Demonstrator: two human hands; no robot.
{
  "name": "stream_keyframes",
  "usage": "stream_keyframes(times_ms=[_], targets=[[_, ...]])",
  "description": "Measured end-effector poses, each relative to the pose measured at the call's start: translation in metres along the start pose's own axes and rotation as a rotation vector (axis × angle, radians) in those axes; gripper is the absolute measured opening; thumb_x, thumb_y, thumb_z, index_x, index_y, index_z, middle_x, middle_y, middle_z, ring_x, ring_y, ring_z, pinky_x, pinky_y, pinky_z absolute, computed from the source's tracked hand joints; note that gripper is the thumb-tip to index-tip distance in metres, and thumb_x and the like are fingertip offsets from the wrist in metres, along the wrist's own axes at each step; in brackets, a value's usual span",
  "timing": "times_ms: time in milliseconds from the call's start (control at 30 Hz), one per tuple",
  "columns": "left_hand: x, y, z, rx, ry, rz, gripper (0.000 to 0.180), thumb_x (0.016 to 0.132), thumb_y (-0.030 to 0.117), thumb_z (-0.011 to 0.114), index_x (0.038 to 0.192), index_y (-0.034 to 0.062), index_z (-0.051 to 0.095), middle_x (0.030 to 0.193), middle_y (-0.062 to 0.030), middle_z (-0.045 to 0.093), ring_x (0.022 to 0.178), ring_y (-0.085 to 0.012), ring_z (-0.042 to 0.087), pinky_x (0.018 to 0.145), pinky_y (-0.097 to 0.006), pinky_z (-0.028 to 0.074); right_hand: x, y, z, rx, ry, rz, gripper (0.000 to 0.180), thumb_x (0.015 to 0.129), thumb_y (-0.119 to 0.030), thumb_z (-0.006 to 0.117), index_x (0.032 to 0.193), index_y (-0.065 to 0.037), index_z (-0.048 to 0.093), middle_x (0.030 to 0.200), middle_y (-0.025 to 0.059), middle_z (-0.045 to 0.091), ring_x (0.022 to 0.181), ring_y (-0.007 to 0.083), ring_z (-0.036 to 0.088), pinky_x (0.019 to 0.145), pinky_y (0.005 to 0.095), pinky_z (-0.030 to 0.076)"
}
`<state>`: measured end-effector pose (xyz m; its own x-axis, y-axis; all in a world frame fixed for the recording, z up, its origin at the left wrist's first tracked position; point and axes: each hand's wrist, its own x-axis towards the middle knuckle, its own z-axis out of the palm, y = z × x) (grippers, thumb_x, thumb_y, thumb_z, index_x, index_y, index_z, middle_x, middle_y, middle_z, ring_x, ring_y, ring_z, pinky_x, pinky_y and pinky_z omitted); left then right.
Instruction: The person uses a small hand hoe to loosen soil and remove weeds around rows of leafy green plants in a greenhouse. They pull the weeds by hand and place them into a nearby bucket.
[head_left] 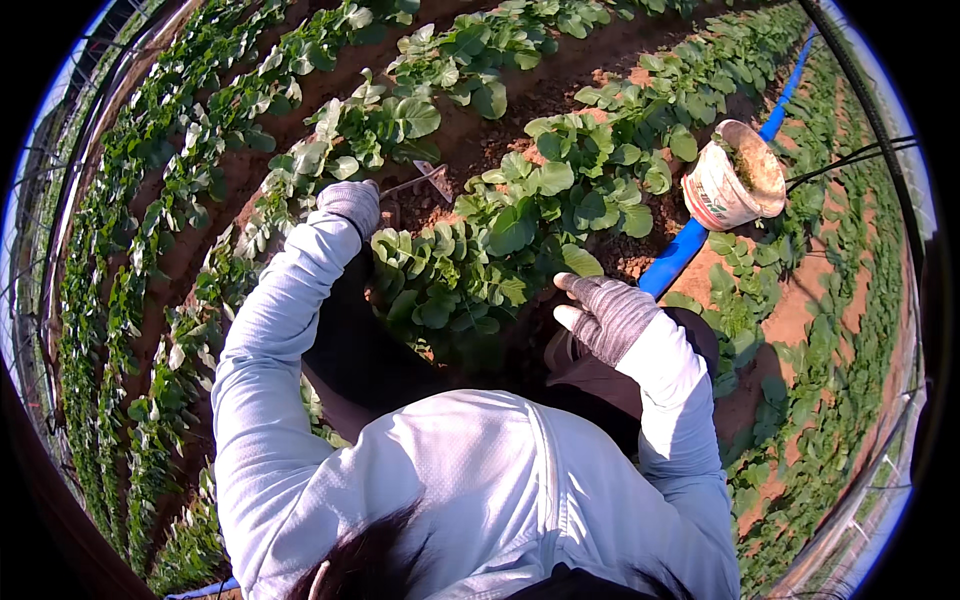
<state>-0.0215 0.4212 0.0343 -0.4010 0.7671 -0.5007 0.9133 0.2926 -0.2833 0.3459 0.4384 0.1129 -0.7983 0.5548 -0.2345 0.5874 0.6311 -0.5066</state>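
My left hand (pixel 352 204), in a grey knit glove, is closed round the handle of a hand hoe. The hoe's thin metal neck (pixel 405 186) reaches right to a flat, pointed blade (pixel 436 180) over the reddish soil between two rows of leafy green plants (pixel 513 228). My right hand (pixel 608 312), gloved the same way, is held above my knee with its fingers apart and nothing visible in it. Just beyond its fingertips is a broad green leaf (pixel 581 261) at the edge of the near plant row.
A dirty white bucket (pixel 722 186) leans tilted at the right, some greenery inside. Under it runs a blue hose (pixel 672 258) along the row. More plant rows (pixel 150 300) stretch off on both sides, and dark cables (pixel 850 158) cross at the far right.
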Motion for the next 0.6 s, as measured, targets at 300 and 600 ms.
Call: stream_keyframes(times_ms=[300, 600], targets=[[0.006, 0.041, -0.015, -0.132, 0.135, 0.035, 0.035, 0.088, 0.032, 0.048, 0.108, 0.0029, 0.05, 0.077, -0.0131, 0.064, 0.075, -0.031, 0.063, 0.063, -0.041, 0.049, 0.038, -0.02, 0.004, -0.025, -0.379, -0.15, 0.045, 0.089, -0.037, 0.044, 0.121, -0.005, 0.049, 0.111, 0.017, 0.056, 0.1, 0.0334, 0.054, 0.088, 0.0416, 0.041], [0.053, 0.022, -0.035, -0.16, -0.219, 0.027, 0.036, 0.085, 0.03, 0.054, 0.109, 0.0039, 0.051, 0.073, -0.0132, 0.061, 0.067, -0.0281, 0.062, 0.056, -0.039, 0.048, 0.162, 0.064, -0.009, 0.371, -0.48, 0.041, 0.051, 0.09, -0.039, 0.042, 0.126, -0.002, 0.043, 0.119, 0.0206, 0.051, 0.107, 0.0354, 0.05, 0.092, 0.0418, 0.04]])
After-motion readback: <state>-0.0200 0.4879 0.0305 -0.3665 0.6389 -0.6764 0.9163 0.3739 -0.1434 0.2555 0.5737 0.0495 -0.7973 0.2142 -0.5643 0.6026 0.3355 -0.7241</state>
